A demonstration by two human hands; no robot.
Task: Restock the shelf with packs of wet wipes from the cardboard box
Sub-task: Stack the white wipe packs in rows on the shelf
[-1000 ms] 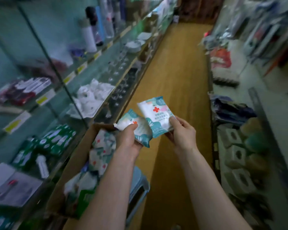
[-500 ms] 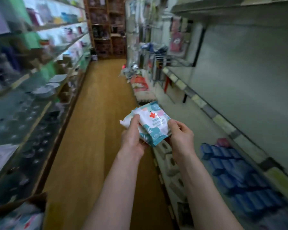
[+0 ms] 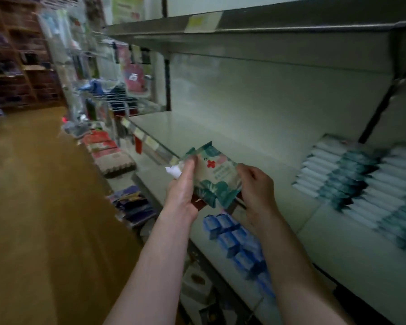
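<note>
The left hand [image 3: 182, 188] and right hand [image 3: 256, 191] grip the teal-and-white plastic wet-wipe packs [image 3: 215, 177] by opposite edges, with the packs between them. The packs are above the pale metal shelf [image 3: 197, 132], left of a row of matching packs [image 3: 361, 184].

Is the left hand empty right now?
No, the left hand grips the wet wipes packs together with the right hand.

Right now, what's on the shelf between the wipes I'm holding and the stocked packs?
Nothing: in the head view, the shelf between the held wipes and the stocked packs is bare.
</note>
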